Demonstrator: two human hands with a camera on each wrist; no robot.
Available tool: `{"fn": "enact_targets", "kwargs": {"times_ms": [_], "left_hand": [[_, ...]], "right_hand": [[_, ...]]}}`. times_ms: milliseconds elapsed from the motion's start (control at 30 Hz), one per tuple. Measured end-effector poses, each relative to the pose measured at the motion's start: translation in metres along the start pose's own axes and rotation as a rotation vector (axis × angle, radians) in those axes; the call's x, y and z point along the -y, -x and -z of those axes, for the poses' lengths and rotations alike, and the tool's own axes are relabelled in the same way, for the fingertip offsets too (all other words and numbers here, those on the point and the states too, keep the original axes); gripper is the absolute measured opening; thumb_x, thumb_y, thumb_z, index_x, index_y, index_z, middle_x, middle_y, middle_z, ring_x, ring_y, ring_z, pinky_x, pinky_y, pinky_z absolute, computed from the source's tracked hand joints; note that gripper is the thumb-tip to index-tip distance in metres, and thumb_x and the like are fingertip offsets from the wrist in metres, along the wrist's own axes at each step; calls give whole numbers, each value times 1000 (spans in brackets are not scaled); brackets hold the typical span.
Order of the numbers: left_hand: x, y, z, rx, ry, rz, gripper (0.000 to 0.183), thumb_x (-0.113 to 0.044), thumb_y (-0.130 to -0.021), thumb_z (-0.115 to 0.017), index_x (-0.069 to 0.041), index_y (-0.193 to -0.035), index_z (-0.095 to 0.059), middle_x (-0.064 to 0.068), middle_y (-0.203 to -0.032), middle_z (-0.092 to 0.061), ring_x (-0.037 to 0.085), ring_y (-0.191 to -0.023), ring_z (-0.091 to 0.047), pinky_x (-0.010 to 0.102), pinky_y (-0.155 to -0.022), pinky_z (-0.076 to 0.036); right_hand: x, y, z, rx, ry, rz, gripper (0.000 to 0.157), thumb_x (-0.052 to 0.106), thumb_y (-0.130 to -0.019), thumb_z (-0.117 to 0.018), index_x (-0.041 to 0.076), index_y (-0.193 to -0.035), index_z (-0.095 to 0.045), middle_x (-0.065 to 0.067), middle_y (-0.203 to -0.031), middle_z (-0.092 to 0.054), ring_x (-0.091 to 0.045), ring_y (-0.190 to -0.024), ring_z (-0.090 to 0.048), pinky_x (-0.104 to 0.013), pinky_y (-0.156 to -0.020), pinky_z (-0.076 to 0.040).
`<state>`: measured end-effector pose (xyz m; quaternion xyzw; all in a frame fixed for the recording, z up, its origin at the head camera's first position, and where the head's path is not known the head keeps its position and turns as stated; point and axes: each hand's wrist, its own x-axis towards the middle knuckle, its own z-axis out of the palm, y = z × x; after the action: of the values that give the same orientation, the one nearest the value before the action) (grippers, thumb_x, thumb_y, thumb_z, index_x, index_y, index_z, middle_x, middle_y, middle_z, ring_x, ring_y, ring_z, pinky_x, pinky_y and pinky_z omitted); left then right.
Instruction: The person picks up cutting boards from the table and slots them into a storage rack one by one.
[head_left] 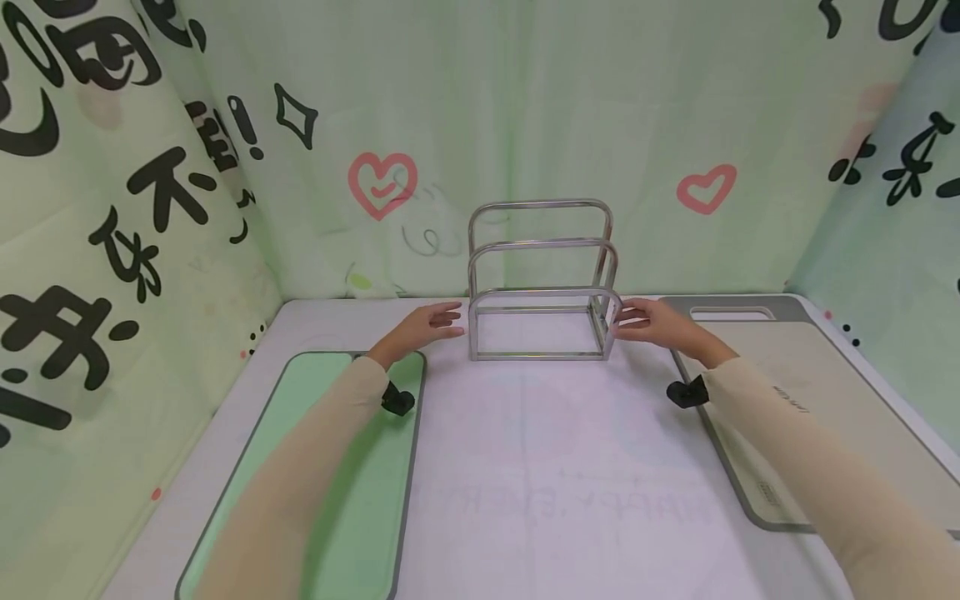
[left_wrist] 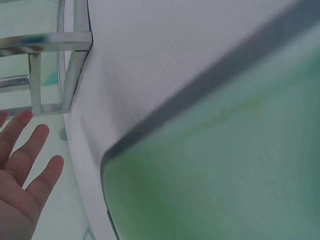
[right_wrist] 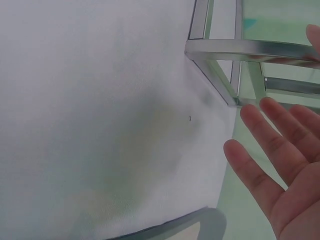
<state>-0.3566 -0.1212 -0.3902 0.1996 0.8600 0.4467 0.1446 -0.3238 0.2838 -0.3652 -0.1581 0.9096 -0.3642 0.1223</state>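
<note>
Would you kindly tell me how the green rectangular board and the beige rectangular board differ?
The green rectangular board lies to the person's left, the beige rectangular board to the right. The beige board's far end is broad, grey and slotted; the green board's is thinly edged. Both lie flat, grey-edged, with rounded corners.

Between the green board (head_left: 371, 483) and the beige board (head_left: 840, 383), a broad lane over the desk (head_left: 540, 467) leaves room to reach the metal rack (head_left: 543, 292). Its upright hoops (head_left: 543, 244) block further passage, though the slots between them open upward; the curtain (head_left: 517, 125) stands close behind, and left hand (head_left: 422, 329) and right hand (head_left: 658, 323) crowd the rack's sides.
</note>
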Motion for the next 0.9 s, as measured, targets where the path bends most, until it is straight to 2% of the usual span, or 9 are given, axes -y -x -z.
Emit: {"fn": "enact_targets", "kwargs": {"times_ms": [167, 400, 700, 900], "left_hand": [[6, 10, 7, 15, -10, 13, 60, -25, -94, -57, -6, -146, -32, 18, -144, -44, 30, -135, -40, 47, -110, -34], [13, 26, 15, 41, -34, 24, 58, -22, -95, -56, -5, -145, -33, 19, -144, -44, 32, -135, -40, 47, -108, -36], [13, 50, 23, 66, -153, -10, 54, -17, -93, -58, 0, -141, -39, 22, -140, -47, 36, -131, -44, 49, -109, -35], [14, 66, 33, 93, -201, -38, 54, -20, -94, -58, 2, -140, -40, 23, -141, -45, 38, -128, -45, 49, -106, -38]], "right_hand": [[-2, 5, 0, 38, 33, 28, 57, 15, -91, -62, -12, -135, -37, -32, -132, -49, -44, -122, -50, -50, -99, -43], [-6, 15, -4, 101, 113, 4, 63, 22, -90, -63, -13, -135, -35, -31, -130, -52, -42, -119, -53, -49, -96, -47], [4, 22, -18, 208, 128, 32, 64, 22, -89, -65, -18, -131, -37, -30, -123, -57, -40, -113, -58, -44, -92, -50], [9, 21, -21, 213, 199, 24, 63, 23, -90, -64, -19, -129, -38, -27, -118, -61, -39, -109, -60, -43, -89, -52]]}}
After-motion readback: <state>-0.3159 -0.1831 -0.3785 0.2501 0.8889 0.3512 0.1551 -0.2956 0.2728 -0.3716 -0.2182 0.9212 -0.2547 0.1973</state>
